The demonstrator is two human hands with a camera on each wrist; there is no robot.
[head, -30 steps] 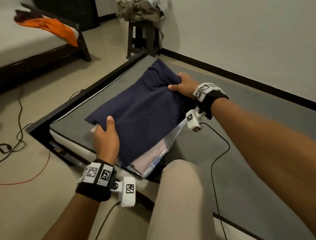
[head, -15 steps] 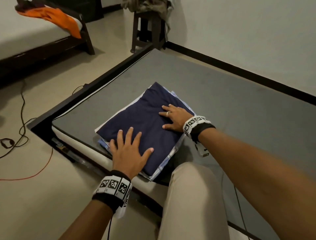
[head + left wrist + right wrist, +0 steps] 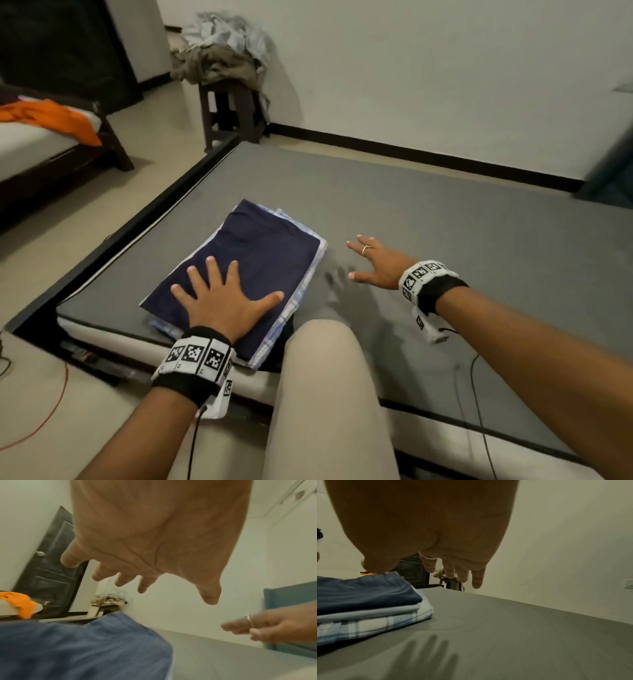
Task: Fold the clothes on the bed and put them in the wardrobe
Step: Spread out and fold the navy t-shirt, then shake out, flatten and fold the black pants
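Over at the far left an orange garment (image 3: 54,120) lay on a second bed (image 3: 30,144), and nearer the wall a dark stool (image 3: 233,113) carried a heap of crumpled clothes (image 3: 222,58). In front of the person stretched the low bed with its grey mattress (image 3: 445,240). Close to its near edge sat a stack of folded clothes: a navy garment (image 3: 270,246) on top, a pale grey layer and a blue-and-white checked shirt (image 3: 385,623) beneath it, the checked edges showing along the right and near sides.

The left hand (image 3: 222,301) was over the near end of the navy garment with all fingers straight and spread wide, gripping nothing; from the head view it looked flat on the cloth, though the left wrist view did not settle whether the palm actually touched.

To the right of the stack, the right hand (image 3: 380,262) hovered above the bare mattress, fingers extended and fanned, a ring on one finger, holding nothing. Its shadow fell on the grey surface just beside the stack. A knee in beige trousers (image 3: 329,377) rose between the two arms.
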